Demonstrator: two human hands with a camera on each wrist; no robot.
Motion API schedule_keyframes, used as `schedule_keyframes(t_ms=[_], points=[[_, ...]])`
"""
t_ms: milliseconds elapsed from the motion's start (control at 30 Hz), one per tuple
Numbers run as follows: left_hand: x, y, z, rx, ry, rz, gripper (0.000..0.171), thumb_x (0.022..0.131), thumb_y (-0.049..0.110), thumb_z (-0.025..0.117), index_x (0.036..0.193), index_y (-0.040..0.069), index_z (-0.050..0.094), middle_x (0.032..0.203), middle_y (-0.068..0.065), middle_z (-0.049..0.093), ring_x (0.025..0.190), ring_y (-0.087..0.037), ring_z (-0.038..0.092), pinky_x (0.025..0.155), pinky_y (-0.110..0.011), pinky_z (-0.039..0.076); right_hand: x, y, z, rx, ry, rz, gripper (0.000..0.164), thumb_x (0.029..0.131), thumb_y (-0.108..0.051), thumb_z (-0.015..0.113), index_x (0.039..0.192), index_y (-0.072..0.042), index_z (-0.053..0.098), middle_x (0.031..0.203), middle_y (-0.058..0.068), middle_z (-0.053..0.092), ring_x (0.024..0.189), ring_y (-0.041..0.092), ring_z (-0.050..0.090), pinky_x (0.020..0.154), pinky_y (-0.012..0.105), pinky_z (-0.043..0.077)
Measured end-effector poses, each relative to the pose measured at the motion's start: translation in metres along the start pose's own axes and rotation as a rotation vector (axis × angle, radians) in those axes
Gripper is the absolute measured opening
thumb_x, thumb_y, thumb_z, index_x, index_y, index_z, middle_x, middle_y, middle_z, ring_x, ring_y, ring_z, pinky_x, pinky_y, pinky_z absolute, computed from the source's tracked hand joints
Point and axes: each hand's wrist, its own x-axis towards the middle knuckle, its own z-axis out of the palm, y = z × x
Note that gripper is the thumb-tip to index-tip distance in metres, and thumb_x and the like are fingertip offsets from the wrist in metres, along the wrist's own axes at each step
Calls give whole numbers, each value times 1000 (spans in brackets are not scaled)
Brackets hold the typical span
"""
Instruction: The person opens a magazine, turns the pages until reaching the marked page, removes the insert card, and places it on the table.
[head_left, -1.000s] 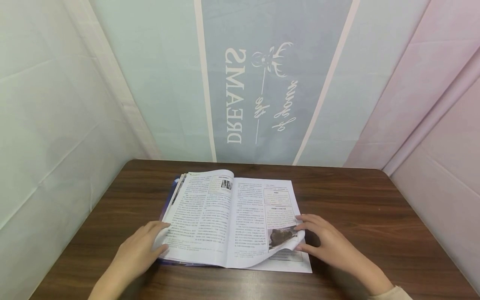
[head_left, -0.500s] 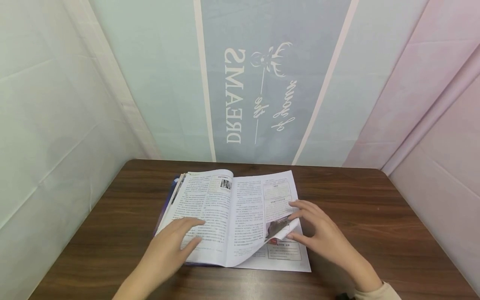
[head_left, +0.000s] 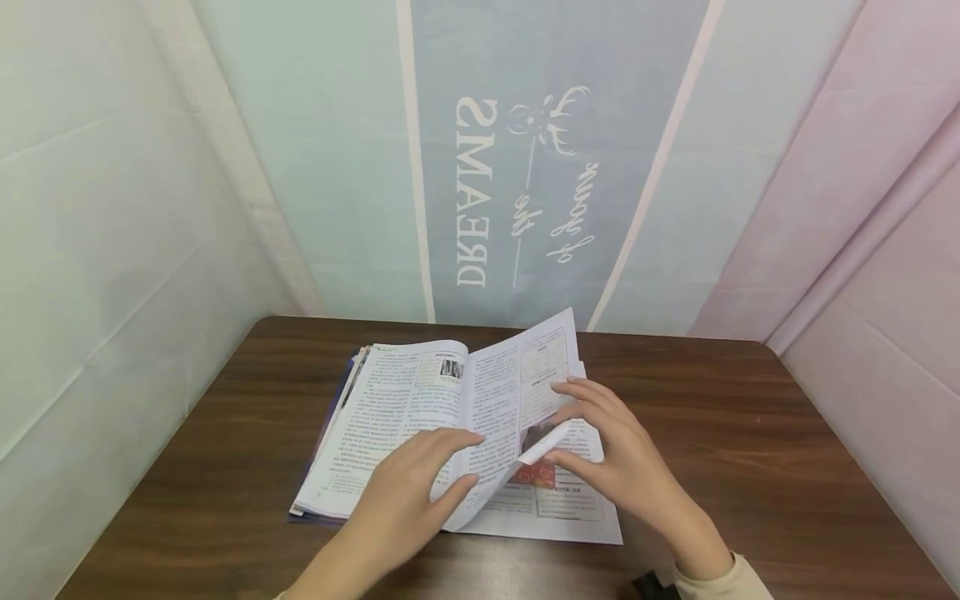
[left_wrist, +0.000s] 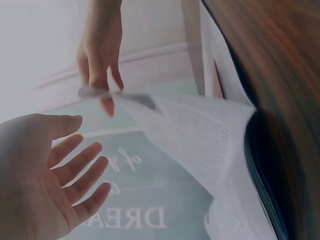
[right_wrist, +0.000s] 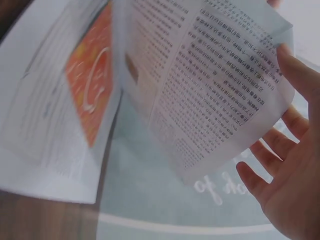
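An open magazine with printed text lies on the table. My right hand pinches the near outer part of its right-hand page between thumb and fingers. That page is lifted and curls over there, exposing a red-orange picture on the sheet beneath. In the right wrist view the raised page stands apart from the lower sheet, my thumb against one face and fingers behind. My left hand hovers over the magazine's middle near the fold, fingers loosely extended and holding nothing; the left wrist view shows its palm bare.
The dark wood-grain table extends around the magazine. Behind it hangs a blue-green cloth with mirrored white lettering, and pale fabric lines the sides. A small black object shows by the right sleeve.
The right hand has moved left and slightly up, lifting the page higher and uncovering more of the sheet below. The left hand has left the left edge and come right, toward the fold.
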Motion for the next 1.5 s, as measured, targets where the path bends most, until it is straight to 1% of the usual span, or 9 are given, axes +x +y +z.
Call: schedule_keyframes(t_ms=[67,200,300,533,733,833,1000,1233,1500], points=[[3,4,1,-19,18,26,42,86,22,79,126,22,63,123,11,64,114,-8,59,93,-31,53,4,-5,2,7,6,-2,42,67,-15,92,102,-21,68,136,0,58,134,27,44,114,24,27],[9,11,2,-61,57,82,43,86,20,79,126,19,63,123,10,64,112,-9,60,91,-32,54,12,-14,6,21,17,-19,41,68,-17,91,101,-21,68,136,1,59,135,28,44,113,42,33],[12,15,2,-86,86,115,41,87,19,78,125,18,63,123,9,64,111,-10,61,91,-34,54,18,-19,9,30,24,-37,40,67,-20,91,100,-20,68,135,1,60,135,29,44,109,52,35],[15,17,5,-101,123,122,37,88,14,76,123,19,65,115,8,68,104,-10,64,87,-33,55,26,-27,14,47,23,-60,41,67,-21,92,100,-21,68,136,-1,59,135,30,44,108,55,37],[15,14,9,-92,159,107,40,83,3,78,119,17,67,106,7,70,92,-7,65,80,-27,56,29,-31,16,65,36,-64,41,68,-20,92,101,-19,68,136,-1,59,135,33,44,108,55,37],[14,13,9,-86,172,89,43,81,-1,79,118,16,67,106,6,70,90,-6,64,79,-25,56,30,-33,17,74,48,-59,45,68,-19,92,107,-19,68,137,0,59,135,31,44,110,52,37],[12,12,10,-66,179,21,49,78,-5,81,119,16,66,107,6,69,89,-4,63,78,-21,56,31,-38,17,126,77,-68,55,68,-11,91,117,-15,67,137,4,59,134,30,46,113,37,36],[6,3,8,-50,199,-70,53,80,-6,79,125,15,62,110,5,68,86,-3,61,71,-18,54,30,-39,15,143,86,-72,54,69,-6,89,118,-14,67,135,4,60,129,27,51,111,25,35],[-8,-13,3,-13,199,-184,59,78,-9,78,130,9,57,115,-6,69,84,-6,64,68,-24,56,18,-30,12,98,58,-24,56,71,-4,88,120,-18,65,134,1,60,125,22,53,108,17,36]])
